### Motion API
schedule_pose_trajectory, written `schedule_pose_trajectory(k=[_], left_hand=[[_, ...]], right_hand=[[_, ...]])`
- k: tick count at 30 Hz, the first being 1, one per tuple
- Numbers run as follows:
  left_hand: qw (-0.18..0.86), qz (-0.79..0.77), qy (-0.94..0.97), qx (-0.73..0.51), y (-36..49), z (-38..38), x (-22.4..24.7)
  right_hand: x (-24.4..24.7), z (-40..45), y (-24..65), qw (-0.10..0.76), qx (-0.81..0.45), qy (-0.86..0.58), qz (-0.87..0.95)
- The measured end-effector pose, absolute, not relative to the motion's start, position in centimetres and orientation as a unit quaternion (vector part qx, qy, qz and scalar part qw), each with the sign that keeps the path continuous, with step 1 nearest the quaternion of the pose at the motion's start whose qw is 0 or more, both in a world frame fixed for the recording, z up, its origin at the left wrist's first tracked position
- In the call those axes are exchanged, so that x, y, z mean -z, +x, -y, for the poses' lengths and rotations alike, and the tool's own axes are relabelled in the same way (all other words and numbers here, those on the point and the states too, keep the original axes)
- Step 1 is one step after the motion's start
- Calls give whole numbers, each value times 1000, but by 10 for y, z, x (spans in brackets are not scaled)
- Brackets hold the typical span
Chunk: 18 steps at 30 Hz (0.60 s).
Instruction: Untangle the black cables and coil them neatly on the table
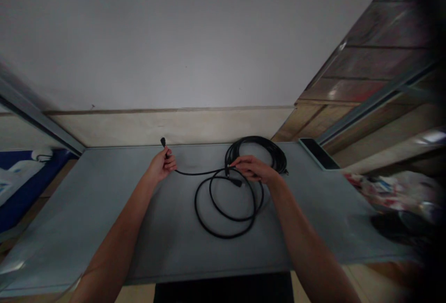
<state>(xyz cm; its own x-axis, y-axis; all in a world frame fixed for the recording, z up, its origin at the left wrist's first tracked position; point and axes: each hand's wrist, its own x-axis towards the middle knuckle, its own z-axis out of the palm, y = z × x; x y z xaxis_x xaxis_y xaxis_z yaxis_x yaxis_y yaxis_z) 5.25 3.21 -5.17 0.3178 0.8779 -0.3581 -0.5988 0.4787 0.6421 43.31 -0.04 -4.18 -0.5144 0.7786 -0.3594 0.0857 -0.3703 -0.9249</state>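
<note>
A black cable [225, 236] lies in loose loops on the grey table, with a dark plug [235, 182] resting inside the loops. My left hand [163, 163] is closed round one end of cable, and a black connector [163, 141] sticks up above its fingers. From there the cable runs right to my right hand [253, 168], whose fingers pinch it near a small dark tie or clip. Behind the right hand sits a thicker coil of black cable [278, 154], partly covered by that hand.
A phone [318, 153] lies at the back right of the table [195, 261]. A pale wall [195, 52] rises behind. Metal posts [52, 126] stand at both sides. Blurred plastic bags [400, 191] are at the right, a blue surface with a white container [21, 177] at the left.
</note>
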Motion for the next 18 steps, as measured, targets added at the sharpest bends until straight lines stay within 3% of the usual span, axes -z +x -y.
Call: schedule_pose_trajectory(k=[4, 10, 18], left_hand=[[808, -318, 195, -457, 52, -33, 51], [746, -388, 154, -519, 54, -40, 52], [799, -355, 286, -393, 78, -21, 57]], right_hand=[[40, 0, 434, 287, -686, -445, 499], [39, 4, 417, 314, -680, -445, 491], [46, 11, 383, 342, -701, -407, 475]])
